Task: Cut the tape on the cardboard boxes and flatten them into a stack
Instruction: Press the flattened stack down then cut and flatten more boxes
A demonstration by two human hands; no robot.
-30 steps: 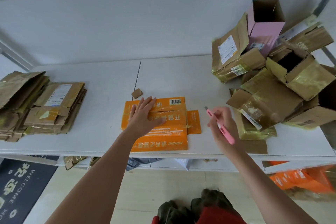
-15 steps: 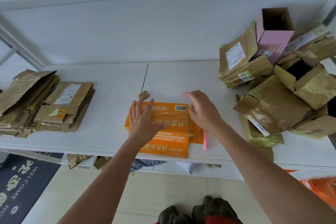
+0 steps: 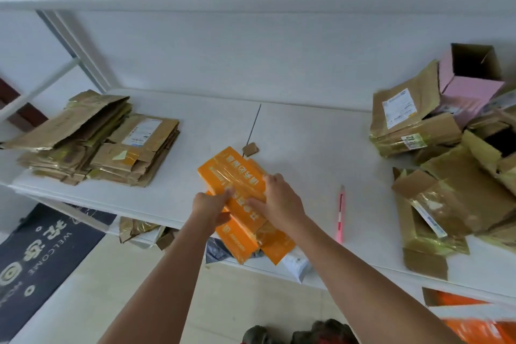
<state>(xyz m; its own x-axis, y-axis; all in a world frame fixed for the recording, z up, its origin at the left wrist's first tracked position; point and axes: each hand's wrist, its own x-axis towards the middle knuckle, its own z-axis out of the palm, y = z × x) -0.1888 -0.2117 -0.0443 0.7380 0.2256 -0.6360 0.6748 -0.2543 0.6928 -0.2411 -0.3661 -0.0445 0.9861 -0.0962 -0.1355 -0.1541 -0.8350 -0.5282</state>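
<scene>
Two hands hold your orange box (image 3: 237, 176) at the table's (image 3: 307, 153) front edge: left hand (image 3: 210, 208) curls round its side, right hand (image 3: 279, 201) lies flat on top.

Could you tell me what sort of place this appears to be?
Probably a home or small storeroom used for breaking down parcel packaging. A white table holds a stack of flattened boxes and a heap of opened shipping boxes, and a welcome doormat lies on the floor.

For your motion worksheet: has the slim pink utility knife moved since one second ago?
Yes. The slim pink utility knife went from the right hand down onto the white table, right of the orange box.
</scene>
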